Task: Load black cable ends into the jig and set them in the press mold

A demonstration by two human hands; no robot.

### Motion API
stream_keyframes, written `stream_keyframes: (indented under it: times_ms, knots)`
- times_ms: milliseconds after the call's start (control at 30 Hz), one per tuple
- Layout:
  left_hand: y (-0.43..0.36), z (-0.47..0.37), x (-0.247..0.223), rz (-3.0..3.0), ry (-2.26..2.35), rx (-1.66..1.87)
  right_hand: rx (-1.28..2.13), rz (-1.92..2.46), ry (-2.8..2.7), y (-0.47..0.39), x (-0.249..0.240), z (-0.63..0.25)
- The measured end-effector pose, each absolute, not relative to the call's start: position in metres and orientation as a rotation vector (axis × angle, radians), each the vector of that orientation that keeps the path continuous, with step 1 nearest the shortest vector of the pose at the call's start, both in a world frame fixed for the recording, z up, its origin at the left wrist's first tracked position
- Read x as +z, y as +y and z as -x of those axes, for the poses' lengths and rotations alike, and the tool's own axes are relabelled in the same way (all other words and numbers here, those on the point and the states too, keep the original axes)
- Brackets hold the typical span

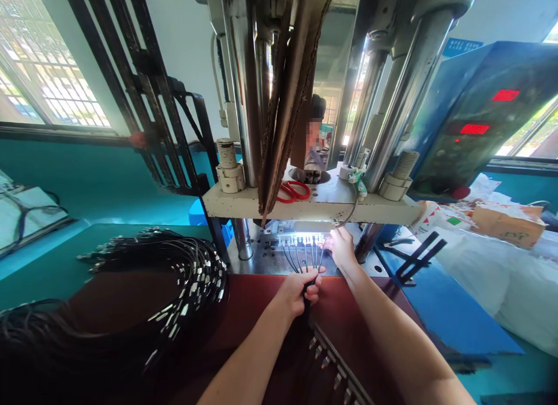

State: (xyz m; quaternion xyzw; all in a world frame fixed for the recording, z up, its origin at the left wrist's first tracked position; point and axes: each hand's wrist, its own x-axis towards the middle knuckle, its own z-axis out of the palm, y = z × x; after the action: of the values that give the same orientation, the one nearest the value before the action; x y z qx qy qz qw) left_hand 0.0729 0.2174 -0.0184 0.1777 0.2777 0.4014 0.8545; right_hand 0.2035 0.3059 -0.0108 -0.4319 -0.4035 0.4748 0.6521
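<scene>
My left hand (301, 290) is closed around a bunch of black cables (310, 260) just in front of the press. From its grip the cables fan out to a lit row of slots in the mould (300, 240) under the press plate. My right hand (342, 248) is at the right end of that row, thumb and fingers pinched together by the last cable. What lies between those fingertips is too small to make out. Below my left hand, a metal strip with several small connectors (325, 363) lies on the dark red tabletop (257, 297).
A large coil of black cables with silvery ends (192, 289) lies to the left. Overhead is the press plate (331, 210), with red-handled scissors (295, 191) and cardboard (290, 103) on it. A control box (483, 114) and a blue board (462, 312) stand at the right.
</scene>
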Motion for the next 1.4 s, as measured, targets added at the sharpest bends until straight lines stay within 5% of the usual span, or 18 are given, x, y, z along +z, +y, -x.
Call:
stream_keyframes:
  times_ms: [433, 1033, 1267, 1400]
  knots:
    - [0.152, -0.064, -0.014, -0.47, 0.598, 0.812, 1.056, 1.039, -0.845, 0.292, 0.017, -0.223]
    - [0.227, -0.055, -0.022, -0.633, 0.687, 0.958, 1.23, 1.294, -0.932, 0.178, -0.032, -0.331]
    - [0.234, -0.053, -0.031, -0.625, 0.615, 0.855, 0.397, 1.646, -1.947, 0.183, -0.042, -0.353]
    - [0.233, -0.051, -0.031, -0.617, 0.561, 0.809, 0.276, 1.71, -2.19, 0.187, -0.034, -0.35]
